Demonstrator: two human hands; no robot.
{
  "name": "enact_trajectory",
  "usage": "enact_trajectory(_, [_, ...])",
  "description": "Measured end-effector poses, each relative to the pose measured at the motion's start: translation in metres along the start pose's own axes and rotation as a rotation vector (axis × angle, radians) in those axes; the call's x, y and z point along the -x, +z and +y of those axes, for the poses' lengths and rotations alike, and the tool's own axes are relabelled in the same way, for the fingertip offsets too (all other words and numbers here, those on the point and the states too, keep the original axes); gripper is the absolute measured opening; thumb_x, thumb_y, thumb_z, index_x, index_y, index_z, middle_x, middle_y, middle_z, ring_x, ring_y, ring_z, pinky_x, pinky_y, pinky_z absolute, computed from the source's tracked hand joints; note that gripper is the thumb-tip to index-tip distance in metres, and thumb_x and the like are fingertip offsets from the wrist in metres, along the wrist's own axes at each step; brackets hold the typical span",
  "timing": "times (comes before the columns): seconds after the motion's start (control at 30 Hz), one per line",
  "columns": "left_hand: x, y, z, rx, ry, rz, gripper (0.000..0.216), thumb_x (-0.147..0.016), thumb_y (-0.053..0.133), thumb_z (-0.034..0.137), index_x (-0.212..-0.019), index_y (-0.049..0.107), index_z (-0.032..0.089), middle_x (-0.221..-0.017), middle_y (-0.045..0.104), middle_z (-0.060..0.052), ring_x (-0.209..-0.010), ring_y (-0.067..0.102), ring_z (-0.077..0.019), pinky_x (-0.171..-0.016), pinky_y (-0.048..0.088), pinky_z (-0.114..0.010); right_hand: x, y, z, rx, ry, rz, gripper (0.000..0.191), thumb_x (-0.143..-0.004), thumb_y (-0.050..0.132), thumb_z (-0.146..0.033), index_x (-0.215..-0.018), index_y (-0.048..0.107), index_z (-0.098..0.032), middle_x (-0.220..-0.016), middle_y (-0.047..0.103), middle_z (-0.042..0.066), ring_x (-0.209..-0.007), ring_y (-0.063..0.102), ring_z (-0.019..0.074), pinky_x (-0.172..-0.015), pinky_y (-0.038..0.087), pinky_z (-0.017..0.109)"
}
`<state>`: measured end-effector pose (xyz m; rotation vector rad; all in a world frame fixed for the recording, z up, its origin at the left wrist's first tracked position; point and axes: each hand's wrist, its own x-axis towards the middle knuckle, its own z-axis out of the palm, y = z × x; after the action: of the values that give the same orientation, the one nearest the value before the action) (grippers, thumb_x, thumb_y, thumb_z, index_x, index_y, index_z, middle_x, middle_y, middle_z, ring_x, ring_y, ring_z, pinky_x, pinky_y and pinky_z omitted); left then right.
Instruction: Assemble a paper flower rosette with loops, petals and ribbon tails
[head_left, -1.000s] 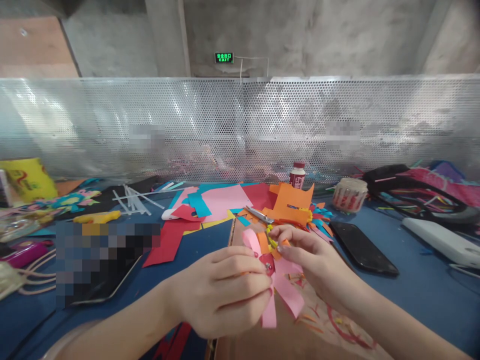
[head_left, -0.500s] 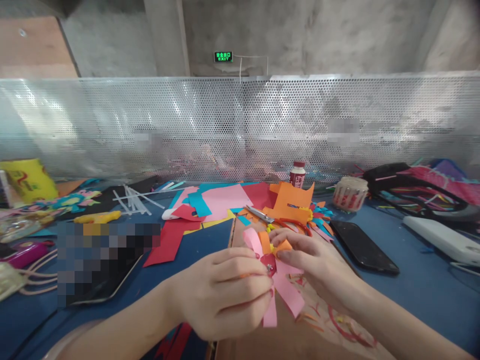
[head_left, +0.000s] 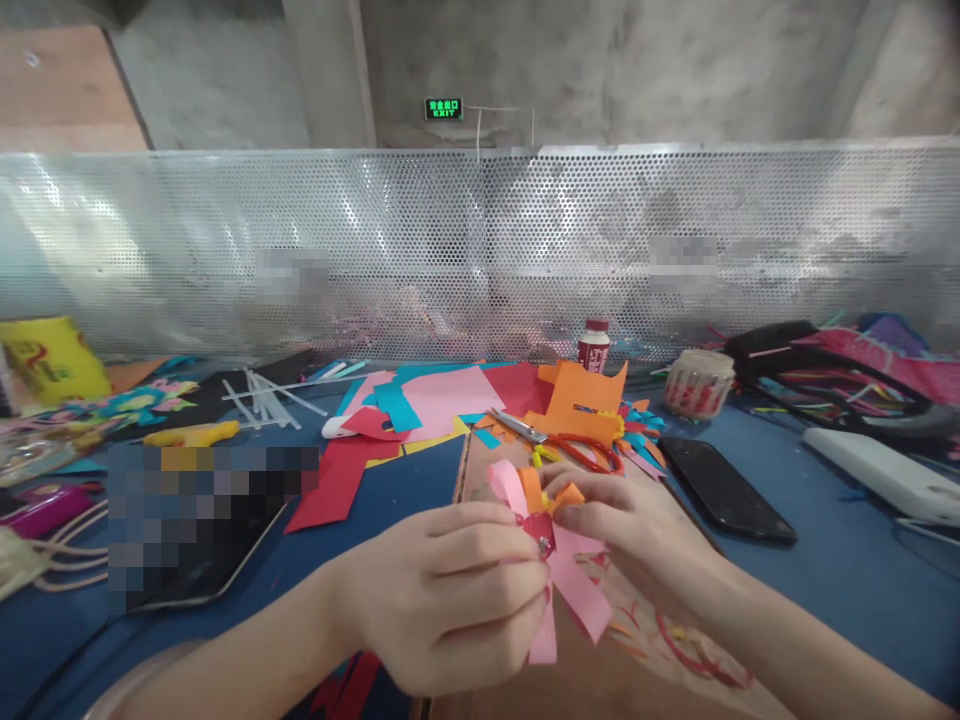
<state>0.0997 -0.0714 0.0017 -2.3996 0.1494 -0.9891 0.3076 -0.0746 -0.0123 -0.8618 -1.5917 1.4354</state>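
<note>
Between my hands is a paper flower (head_left: 577, 590) with pink and orange strips, a red piece near its middle and a yellow bit at the top. My left hand (head_left: 457, 590) is closed around its left side, the fingers curled over the pink and red paper. On the flower's upper right, my right hand (head_left: 622, 510) pinches an orange loop (head_left: 568, 496) between thumb and fingers. Two pink strips hang down below the grip. Orange-handled scissors (head_left: 585, 452) lie just beyond my right hand, on and beside paper pieces.
A black phone (head_left: 727, 490) and white power bank (head_left: 877, 470) lie to the right. Red paper (head_left: 330, 490), a yellow glue gun (head_left: 191, 435) and glue sticks (head_left: 262, 400) are on the left. A bottle (head_left: 594, 346) and a jar (head_left: 699, 384) stand at the back, before a perforated metal screen (head_left: 375, 250).
Both hands and the flower sit slightly lower in the picture, the left hand a little more to the right. Both hands keep their hold; the view has shifted slightly.
</note>
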Motion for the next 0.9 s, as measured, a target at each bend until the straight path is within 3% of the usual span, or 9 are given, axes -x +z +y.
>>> enact_trajectory(0.1, [-0.0037, -0.0039, 0.0015, 0.003, -0.03, -0.059, 0.024, -0.082, 0.047, 0.01, -0.077, 0.07, 0.015, -0.083, 0.074, -0.001, -0.086, 0.062, -0.0156, -0.085, 0.052, -0.027, 0.0002, 0.0002, 0.0012, -0.04, 0.001, -0.006, 0.006, -0.077, 0.062, -0.023, -0.079, 0.066, -0.02, -0.096, 0.056, 0.002, -0.096, 0.051, 0.0197, -0.088, 0.034, 0.033])
enact_trajectory(0.3, [-0.0045, -0.0051, 0.0022, 0.008, -0.023, -0.052, 0.024, -0.081, 0.047, 0.01, -0.076, 0.07, 0.015, -0.084, 0.074, -0.001, -0.086, 0.062, -0.0158, -0.085, 0.052, -0.027, 0.0007, 0.0017, 0.0005, -0.073, -0.007, -0.011, 0.005, -0.077, 0.061, -0.018, -0.073, 0.064, -0.019, -0.09, 0.056, 0.001, -0.092, 0.05, 0.017, -0.081, 0.034, 0.028])
enact_trajectory(0.9, [-0.0044, -0.0056, 0.0025, 0.03, -0.029, -0.05, 0.023, -0.081, 0.047, 0.01, -0.077, 0.07, 0.014, -0.084, 0.074, -0.002, -0.085, 0.062, -0.0163, -0.086, 0.052, -0.028, -0.0007, 0.0007, -0.0005, -0.095, -0.022, 0.02, 0.004, -0.074, 0.06, -0.019, -0.071, 0.061, -0.019, -0.095, 0.051, 0.002, -0.096, 0.045, 0.0198, -0.087, 0.031, 0.034])
